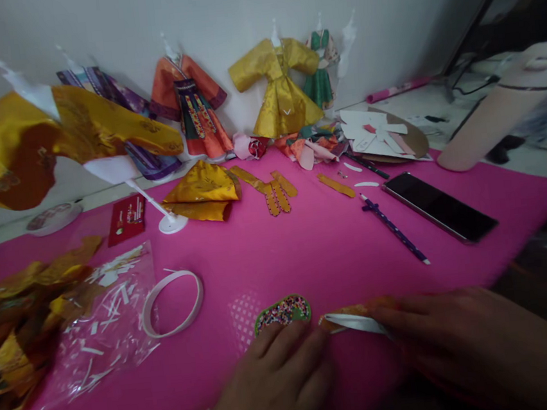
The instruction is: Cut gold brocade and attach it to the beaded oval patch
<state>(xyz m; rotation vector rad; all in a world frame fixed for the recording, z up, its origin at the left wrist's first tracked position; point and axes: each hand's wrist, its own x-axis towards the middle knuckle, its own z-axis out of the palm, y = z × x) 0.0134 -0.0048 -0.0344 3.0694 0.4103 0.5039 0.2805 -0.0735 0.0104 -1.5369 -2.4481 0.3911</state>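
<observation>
My right hand is closed at the lower right, its fingers gripping a small gold fabric piece. A white tapering strip lies along that piece; whether it is lining or a tool is unclear. My left hand reaches over the near rim of a green oval dish of tiny multicoloured beads. Its fingers stretch forward onto the dish, with the thumb hidden. Beyond the hands are bead-edged gold fabric strips and a loose gold strip.
A white ring-shaped band and a clear bag of white slips lie left, beside gold scraps. A phone, a purple pen and a leaning pink bottle are right. Dressed miniature stands, including a yellow robe, line the wall.
</observation>
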